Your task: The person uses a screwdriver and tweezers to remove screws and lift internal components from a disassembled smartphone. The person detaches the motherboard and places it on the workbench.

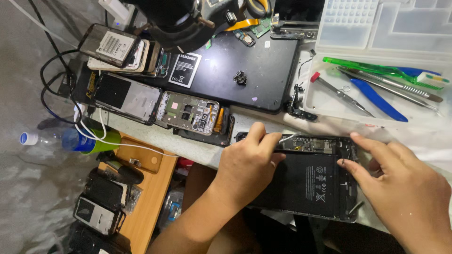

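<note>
— Where does the opened tablet [306, 181] lie?
— Flat at the surface's [197, 141] near edge, its matte black battery exposed.
— And the hands?
— The left hand [247, 164] pinches what seems a thin metal tool; the right hand [400, 181] rests released, fingertips on the frame.

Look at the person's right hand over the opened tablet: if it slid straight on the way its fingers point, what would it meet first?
The right hand points up and left across the opened tablet. Going on, it would probably first meet the circuit board strip above the black battery, then the left hand. Height above the tablet is unclear.
</note>
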